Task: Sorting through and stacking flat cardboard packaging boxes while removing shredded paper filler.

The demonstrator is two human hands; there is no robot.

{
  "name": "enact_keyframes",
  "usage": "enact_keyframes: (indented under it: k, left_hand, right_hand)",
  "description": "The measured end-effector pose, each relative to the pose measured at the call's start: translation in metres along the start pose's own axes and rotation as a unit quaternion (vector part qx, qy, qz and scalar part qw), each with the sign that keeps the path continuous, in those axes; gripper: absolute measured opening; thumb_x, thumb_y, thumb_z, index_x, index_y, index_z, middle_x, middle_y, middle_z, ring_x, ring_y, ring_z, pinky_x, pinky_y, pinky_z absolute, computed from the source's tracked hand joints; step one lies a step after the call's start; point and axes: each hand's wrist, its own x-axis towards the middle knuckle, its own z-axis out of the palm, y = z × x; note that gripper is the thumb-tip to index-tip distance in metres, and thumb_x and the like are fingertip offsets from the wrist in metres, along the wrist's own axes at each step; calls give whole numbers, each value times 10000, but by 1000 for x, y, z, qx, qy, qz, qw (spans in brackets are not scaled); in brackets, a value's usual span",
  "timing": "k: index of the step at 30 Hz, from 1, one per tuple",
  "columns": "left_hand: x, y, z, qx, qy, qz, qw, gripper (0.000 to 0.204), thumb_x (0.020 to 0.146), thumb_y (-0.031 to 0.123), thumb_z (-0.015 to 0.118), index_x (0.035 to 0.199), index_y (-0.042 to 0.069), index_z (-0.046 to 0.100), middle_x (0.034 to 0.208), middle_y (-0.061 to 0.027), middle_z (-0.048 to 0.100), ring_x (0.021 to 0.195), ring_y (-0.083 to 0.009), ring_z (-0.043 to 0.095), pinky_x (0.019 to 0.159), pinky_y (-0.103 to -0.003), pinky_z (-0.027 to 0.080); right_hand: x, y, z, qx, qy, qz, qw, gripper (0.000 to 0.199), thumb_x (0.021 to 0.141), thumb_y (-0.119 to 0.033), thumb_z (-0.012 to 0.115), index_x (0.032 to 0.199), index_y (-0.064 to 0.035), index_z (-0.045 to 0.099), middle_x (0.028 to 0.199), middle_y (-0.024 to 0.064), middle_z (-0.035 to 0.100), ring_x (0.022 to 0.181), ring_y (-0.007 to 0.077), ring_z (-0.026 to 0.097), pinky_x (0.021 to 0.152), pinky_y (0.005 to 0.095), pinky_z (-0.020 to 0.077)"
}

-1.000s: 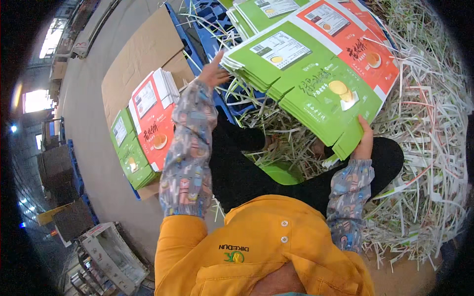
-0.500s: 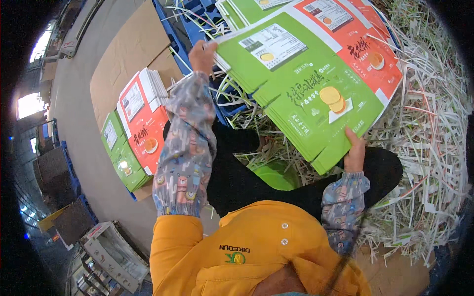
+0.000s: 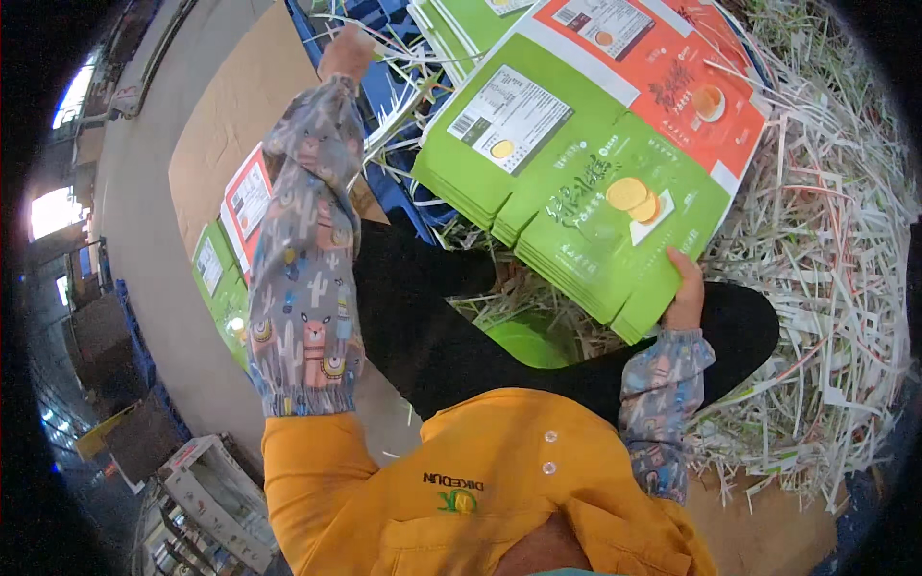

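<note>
A thick stack of printed die-cut carton sheets [image 3: 576, 163], green and orange with pictures of round biscuits, lies tilted across my knees and beyond. My right hand [image 3: 686, 293] grips its near right edge, fingers on the cut side. Past the stack's far left corner is my left hand [image 3: 346, 53], closed and slightly blurred, with thin white paper strips [image 3: 403, 101] at its fingers and trailing toward the stack. Patterned sleeve covers hide both forearms. More green sheets [image 3: 447, 38] show behind the stack.
A second pile of green and orange sheets [image 3: 213, 264] rests on brown cardboard [image 3: 226, 115] at left, partly behind my left arm. Shredded paper strips [image 3: 816, 288] heap up on the right. Blue pallet slats [image 3: 399, 182] and a green round object [image 3: 528, 338] lie between.
My left hand has left the stack's far left corner and moved up and left, strips now by it. The stack has settled slightly left, its cut layers more visible; my right hand keeps its grip.
</note>
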Motion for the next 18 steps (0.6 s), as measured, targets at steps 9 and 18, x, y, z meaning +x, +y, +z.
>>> enact_keyframes:
  k: [9,18]
  left_hand:
    - [-143,177,-141,-497,155,-383,763,197,684,102,613,788,-11,489,660,-39,449,668,-161,443,607,-322,359]
    - [-190,356,-175,-742,34,-546,388,395,789,214,588,1072,24,388,881,-27,507,776,-101,481,676,-254,404]
  right_hand:
    - [-18,-3,27,132,-20,45,990,358,769,-149,556,1065,34,467,958,104,553,822,191,559,734,291,460]
    - [-29,55,27,-471,-122,-292,823,482,656,181,437,1081,-34,517,954,173,544,882,289,536,804,321,425]
